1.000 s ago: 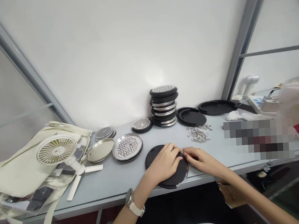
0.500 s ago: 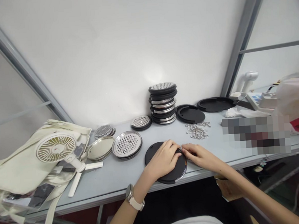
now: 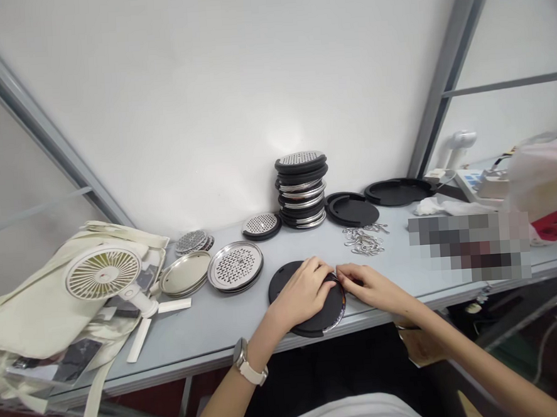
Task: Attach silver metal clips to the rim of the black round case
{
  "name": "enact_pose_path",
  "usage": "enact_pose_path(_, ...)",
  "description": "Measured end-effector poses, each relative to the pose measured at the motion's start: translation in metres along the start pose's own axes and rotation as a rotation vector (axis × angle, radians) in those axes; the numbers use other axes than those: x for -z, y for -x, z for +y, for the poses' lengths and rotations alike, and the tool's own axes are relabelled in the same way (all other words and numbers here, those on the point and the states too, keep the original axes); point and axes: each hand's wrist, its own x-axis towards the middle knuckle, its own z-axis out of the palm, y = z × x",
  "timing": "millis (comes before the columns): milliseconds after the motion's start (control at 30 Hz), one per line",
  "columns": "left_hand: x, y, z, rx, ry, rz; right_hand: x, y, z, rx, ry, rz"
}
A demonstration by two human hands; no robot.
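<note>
Bright, even light, soft glare on white wall [image 3: 234, 98], deep shadow under table [image 3: 200, 323], wide-angle stretch at edges, pixelated patch [image 3: 474, 247] at right

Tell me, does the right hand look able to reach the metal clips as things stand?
Probably yes: the metal clips lie just beyond the right hand, with only tabletop visible between them. It would first need to leave the edge of the black disc.
</note>
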Motion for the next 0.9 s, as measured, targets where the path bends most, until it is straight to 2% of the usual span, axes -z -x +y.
enact_pose_path(900,-0.0026,-0.0001,-0.0017,0.000,-0.044,0.010,-0.0016,0.0009,0.0003,0.032,0.045,0.038)
